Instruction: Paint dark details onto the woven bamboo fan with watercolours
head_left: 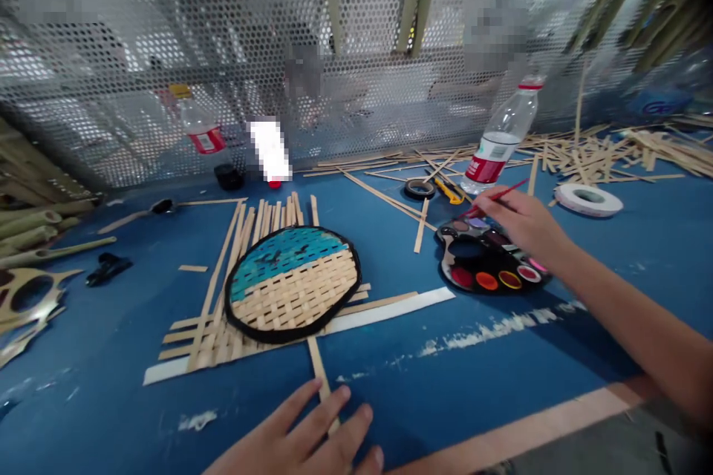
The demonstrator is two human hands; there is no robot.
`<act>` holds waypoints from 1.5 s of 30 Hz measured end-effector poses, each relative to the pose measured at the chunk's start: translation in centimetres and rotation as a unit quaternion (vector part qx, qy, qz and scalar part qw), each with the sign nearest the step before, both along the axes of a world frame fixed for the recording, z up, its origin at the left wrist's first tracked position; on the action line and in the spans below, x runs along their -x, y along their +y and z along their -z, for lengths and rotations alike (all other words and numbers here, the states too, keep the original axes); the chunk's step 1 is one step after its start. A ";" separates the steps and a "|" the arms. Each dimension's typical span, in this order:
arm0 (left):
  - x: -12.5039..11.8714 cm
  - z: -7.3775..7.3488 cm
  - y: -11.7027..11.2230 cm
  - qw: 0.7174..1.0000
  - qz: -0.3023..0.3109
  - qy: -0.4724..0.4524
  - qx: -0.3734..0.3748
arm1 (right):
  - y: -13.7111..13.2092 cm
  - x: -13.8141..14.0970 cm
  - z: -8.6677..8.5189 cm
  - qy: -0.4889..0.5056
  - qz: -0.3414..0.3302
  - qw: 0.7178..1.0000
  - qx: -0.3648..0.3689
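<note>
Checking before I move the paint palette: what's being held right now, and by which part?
The right hand holds a thin paintbrush by its red handle, pinched between the fingers above the paint palette. The left hand holds nothing.

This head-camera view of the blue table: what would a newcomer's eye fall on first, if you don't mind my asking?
The oval woven bamboo panel, rimmed in black and painted blue across its upper part, stands out at the centre of the blue table, on top of loose bamboo strips. To its right, the right hand holds a red-handled paintbrush above a round paint palette.
</note>
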State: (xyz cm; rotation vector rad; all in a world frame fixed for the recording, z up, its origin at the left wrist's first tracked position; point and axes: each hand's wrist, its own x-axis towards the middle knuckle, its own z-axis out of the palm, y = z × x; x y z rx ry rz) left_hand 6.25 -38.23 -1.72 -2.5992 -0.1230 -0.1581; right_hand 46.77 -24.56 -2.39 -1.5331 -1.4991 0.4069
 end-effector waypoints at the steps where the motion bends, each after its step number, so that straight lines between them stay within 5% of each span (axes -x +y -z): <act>1: -0.5 -0.1 -0.2 1.000 -0.006 -0.005 0.007 | 0.0 0.4 -0.6 0.009 0.009 1.000 -0.016; 5: -2.7 1.6 -1.0 0.998 -0.010 -0.059 0.021 | -1.0 5.1 -3.3 0.046 -0.014 0.997 -0.056; 8: -4.3 2.7 -1.0 0.992 0.018 -0.125 -0.001 | -3.0 11.0 -4.8 0.102 -0.152 0.982 -0.035; 10: -5.0 2.5 -0.6 0.987 0.040 -0.154 -0.024 | -4.4 14.4 -5.4 0.119 -0.236 0.964 -0.032; 13: -5.2 0.8 0.2 0.978 0.040 -0.188 -0.075 | -5.5 17.0 -5.7 0.104 -0.276 0.955 -0.019; 16: -3.7 -1.9 0.9 0.980 0.004 -0.184 -0.073 | -4.9 16.7 -5.1 0.129 -0.273 0.953 -0.035; 18: -1.9 -3.4 1.1 0.987 -0.018 -0.159 0.012 | -3.7 15.5 -4.2 0.164 -0.261 0.950 -0.058; 21: 0.9 -4.2 0.6 0.979 -0.018 -0.192 0.062 | -2.1 13.9 -2.8 0.221 -0.232 0.945 -0.067; 24: 1.8 -3.1 -0.9 0.991 -0.057 -0.120 0.021 | -1.4 13.4 -2.3 0.258 -0.222 0.938 -0.063; 27: 0.4 -1.5 -1.9 0.966 -0.139 -0.217 0.010 | -1.5 13.6 -2.6 0.281 -0.243 0.925 -0.077; 31: -3.9 0.6 -2.3 0.991 -0.009 -0.121 -0.051 | -2.4 14.1 -2.9 0.288 -0.267 0.917 -0.070; 33: -6.8 2.5 -3.1 0.990 -0.047 -0.127 -0.038 | -2.9 14.4 -2.7 0.274 -0.278 0.920 -0.041; 34: -8.1 3.7 -3.6 0.980 -0.120 -0.156 -0.027 | -3.2 14.6 -2.5 0.263 -0.288 0.921 -0.023; 37: -10.7 6.1 -4.7 0.971 -0.144 -0.193 -0.010 | -4.2 15.5 -1.7 0.214 -0.326 0.920 0.042; 40: -9.6 5.6 -3.8 0.979 -0.040 -0.201 0.009 | -5.0 16.4 -1.1 0.145 -0.354 0.919 0.099; 45: -4.0 2.7 -0.9 0.977 -0.138 -0.155 0.050 | -5.5 17.2 -1.0 0.042 -0.388 0.915 0.102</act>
